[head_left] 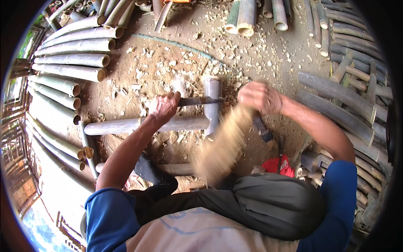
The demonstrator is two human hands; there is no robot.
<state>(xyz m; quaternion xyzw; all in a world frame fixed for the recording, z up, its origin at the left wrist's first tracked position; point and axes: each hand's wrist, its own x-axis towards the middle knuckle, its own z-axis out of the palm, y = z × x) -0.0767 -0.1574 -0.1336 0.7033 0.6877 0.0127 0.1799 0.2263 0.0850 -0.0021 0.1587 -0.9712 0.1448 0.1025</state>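
Observation:
My left hand [165, 106] is closed round a dark, flat-bladed chisel [195, 101], whose blade reaches right across a short bamboo piece [213, 89]. A longer bamboo pole [113, 126] runs from the left and meets that short piece at its side. My right hand [259, 97] grips a pale wooden mallet [222, 145] by its upper end. The thick body of the mallet slants down to the left and is smeared by motion. Whether the chisel's edge touches the bamboo, I cannot tell.
Cut bamboo poles [71, 59] lie in rows at the left, and more bamboo [336, 92] is stacked at the right. Bamboo ends [245, 19] show at the far side. Wood chips [172, 63] litter the ground. A red cloth [286, 166] lies near my right knee [277, 197].

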